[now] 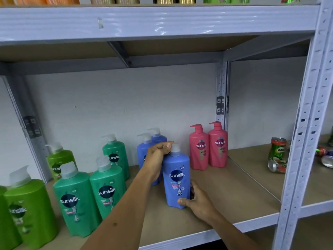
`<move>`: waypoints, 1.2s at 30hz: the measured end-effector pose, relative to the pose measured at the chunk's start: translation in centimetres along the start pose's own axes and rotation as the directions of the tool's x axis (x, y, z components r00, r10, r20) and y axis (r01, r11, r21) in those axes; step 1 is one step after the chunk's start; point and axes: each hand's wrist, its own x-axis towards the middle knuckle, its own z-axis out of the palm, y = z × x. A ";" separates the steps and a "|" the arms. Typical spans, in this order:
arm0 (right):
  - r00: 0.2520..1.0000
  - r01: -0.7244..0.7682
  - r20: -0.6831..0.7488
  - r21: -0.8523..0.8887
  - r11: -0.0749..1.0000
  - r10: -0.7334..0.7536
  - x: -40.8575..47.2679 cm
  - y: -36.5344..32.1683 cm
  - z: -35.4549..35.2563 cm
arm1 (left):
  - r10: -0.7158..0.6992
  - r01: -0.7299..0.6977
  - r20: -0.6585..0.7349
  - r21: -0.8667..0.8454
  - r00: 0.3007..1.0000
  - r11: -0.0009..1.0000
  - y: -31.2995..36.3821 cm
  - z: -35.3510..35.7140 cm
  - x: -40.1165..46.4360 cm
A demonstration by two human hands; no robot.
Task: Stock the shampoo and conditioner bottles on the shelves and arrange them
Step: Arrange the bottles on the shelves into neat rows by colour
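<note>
blue shampoo bottle (pixel 177 179) stands straight up on the brown shelf board (pixel 225 192), tall way up and down, with its pump top at the top and its nozzle hidden under our left hand (pixel 158 152). its front label faces us. we see a dark round patch with white "sunsilk" on it, a small pink strip and a pale grey-white pump cap.

our left hand curls its fingers round the pump top and holds it. our right hand (pixel 196 201) holds the bottom of the bottle, with the thumb pressed on the front and the other fingers wrapped round the right side.

two more blue bottles (pixel 144 150) stand just behind it, partly hidden by our left hand. two pink bottles (pixel 209 148) stand side by side, touching, near the back on the right. green bottles (pixel 93 186) stand in rows on the left. on the next shelf to the right we see drink cans (pixel 277 154), one standing on another.
</note>
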 end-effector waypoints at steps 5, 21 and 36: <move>1.000 -0.008 -0.003 0.015 1.000 0.008 0.1 0.1 0.0 | 0.011 -0.012 -0.017 -0.064 1.000 0.998 -0.7 0.3 -0.1; 0.988 0.026 -0.150 -0.063 0.998 -0.035 5.2 1.2 0.8 | 0.096 0.087 -0.599 0.270 0.795 0.959 -13.7 -5.9 -1.1; 0.983 0.068 -0.162 -0.091 0.994 -0.082 11.2 2.5 1.9 | 0.224 -0.039 -0.554 0.326 0.802 0.945 -15.0 -7.6 3.0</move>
